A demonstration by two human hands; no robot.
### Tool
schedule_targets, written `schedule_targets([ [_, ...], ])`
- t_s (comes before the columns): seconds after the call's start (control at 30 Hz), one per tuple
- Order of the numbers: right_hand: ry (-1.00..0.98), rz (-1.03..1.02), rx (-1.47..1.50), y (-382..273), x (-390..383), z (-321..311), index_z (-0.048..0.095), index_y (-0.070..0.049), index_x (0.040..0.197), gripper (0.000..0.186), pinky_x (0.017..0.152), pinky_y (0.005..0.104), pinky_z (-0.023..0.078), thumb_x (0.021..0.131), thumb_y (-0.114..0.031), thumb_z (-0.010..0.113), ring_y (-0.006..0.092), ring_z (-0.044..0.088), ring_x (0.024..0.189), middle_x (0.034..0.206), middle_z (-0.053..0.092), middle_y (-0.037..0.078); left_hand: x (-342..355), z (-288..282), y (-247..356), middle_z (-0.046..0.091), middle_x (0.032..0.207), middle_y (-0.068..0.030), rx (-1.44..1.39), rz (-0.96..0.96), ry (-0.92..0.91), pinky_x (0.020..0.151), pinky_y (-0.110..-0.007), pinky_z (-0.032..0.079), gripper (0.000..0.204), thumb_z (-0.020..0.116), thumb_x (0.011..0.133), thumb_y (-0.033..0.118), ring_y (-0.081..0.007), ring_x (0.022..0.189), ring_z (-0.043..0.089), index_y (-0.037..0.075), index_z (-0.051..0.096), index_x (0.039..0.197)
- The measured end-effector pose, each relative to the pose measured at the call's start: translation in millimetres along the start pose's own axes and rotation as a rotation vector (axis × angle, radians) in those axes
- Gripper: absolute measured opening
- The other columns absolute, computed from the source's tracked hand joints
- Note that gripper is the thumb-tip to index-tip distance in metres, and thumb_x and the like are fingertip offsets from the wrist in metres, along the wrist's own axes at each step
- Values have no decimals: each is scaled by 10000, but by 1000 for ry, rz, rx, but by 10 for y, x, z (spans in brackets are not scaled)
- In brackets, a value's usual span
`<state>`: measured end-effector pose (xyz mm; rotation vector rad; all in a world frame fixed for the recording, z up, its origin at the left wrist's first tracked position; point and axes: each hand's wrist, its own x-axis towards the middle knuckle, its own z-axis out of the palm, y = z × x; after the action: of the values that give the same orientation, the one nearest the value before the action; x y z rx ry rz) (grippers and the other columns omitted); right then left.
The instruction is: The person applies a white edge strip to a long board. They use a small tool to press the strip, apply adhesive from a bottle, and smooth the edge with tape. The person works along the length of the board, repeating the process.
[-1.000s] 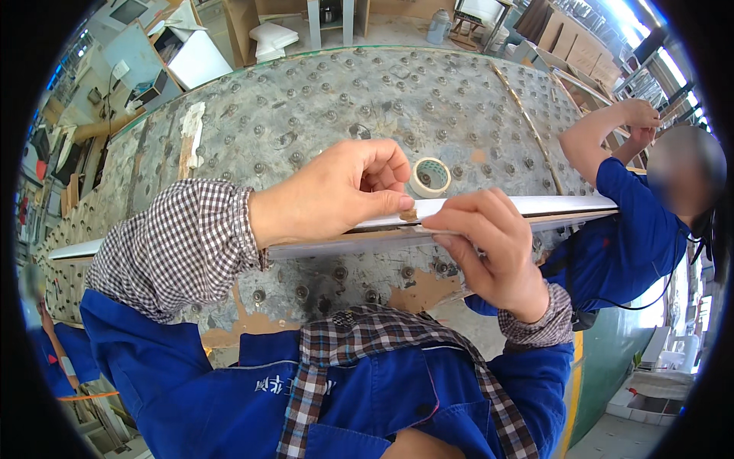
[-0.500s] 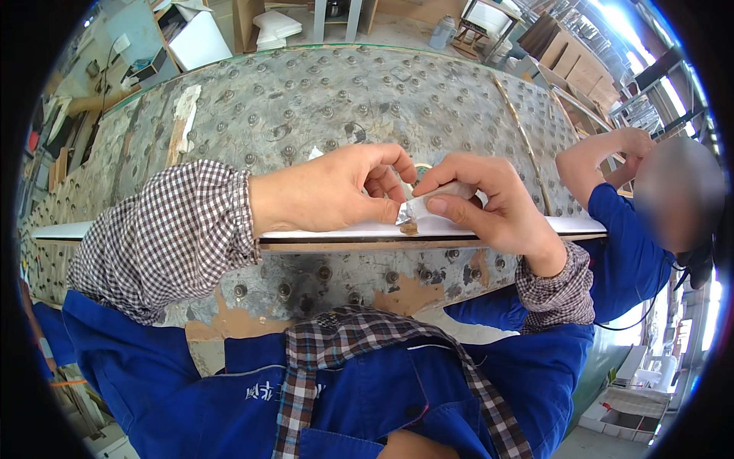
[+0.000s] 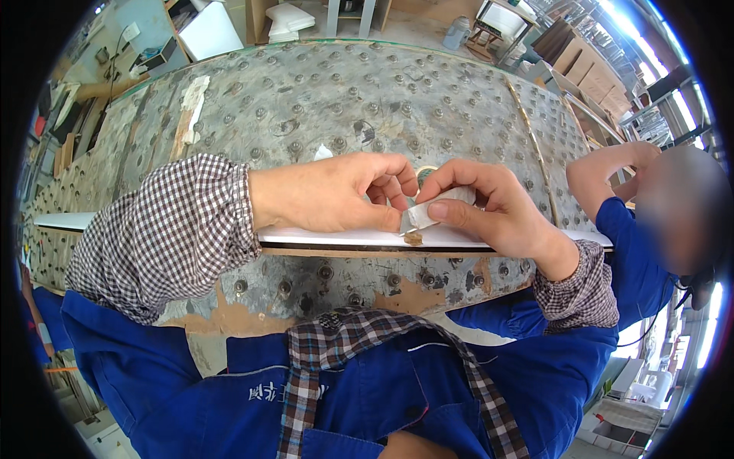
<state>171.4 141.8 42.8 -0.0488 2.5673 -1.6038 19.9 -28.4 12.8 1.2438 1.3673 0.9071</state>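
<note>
A long white strip (image 3: 344, 236) with a brown lower edge lies across the bench in front of me. My right hand (image 3: 497, 206) pinches a small white-wrapped piece (image 3: 447, 205) between thumb and fingers; its left end looks thin and greyish, like a blade, and points down at the strip. Just below that end, a small brown patch (image 3: 414, 239) marks the strip's front edge. My left hand (image 3: 336, 191) is curled close by, its thumb tip low over the strip beside the piece's thin end. What its fingers hold, if anything, is hidden.
The grey bench (image 3: 306, 99) is studded with metal ball rollers. A ring-shaped roll (image 3: 426, 172) sits just behind my hands, with a white scrap (image 3: 323, 153) to its left. At the right edge, another person (image 3: 642, 252) in blue is close to the bench.
The small white-wrapped piece has tilted and shifted slightly right with my right hand. My left thumb has drawn a little away from its thin end.
</note>
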Motion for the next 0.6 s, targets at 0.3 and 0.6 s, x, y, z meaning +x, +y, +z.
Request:
schedule_targets([
  [0.3, -63, 31, 104, 48, 47, -22, 631, -8, 969, 132, 589, 156, 369, 882, -107, 634, 4, 488, 693, 846, 618, -27, 7, -5, -39, 543, 962, -19, -71, -29, -5, 724, -239, 430, 321, 635, 826, 96, -81, 824, 473, 22, 496, 1105],
  [0.6, 12, -163, -129, 17, -4, -28, 639, -19, 938, 92, 529, 214, 353, 858, -64, 647, 33, 469, 615, 782, 597, -6, 37, -29, -63, 553, 929, -3, -78, -37, -19, 700, -226, 418, 312, 660, 822, 108, -71, 787, 468, 30, 501, 1079],
])
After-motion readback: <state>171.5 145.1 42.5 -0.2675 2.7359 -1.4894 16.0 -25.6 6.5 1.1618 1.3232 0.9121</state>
